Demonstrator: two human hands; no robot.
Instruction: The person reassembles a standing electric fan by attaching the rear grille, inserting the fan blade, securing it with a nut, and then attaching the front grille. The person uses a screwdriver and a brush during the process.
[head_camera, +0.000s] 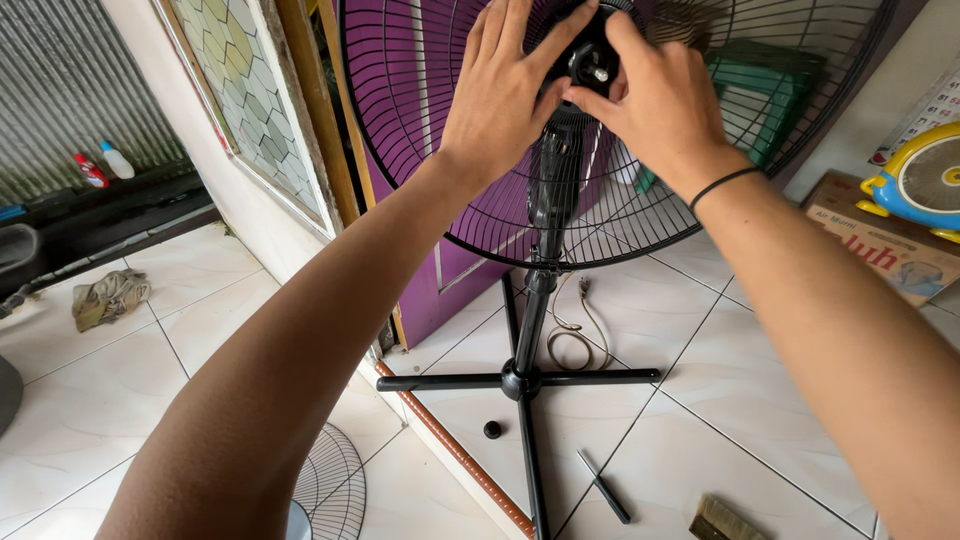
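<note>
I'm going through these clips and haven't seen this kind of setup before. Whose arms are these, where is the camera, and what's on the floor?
The one picture comes from a camera worn on a person's head, looking down along their own bare arms. The left hand and right hand both touch the black motor hub of a standing fan, in front of its rear wire grille. Below, the fan's cross-shaped base stands on the white tiled floor. On the tiles lie a small black knob, a screwdriver, a brush and the detached front grille.
</note>
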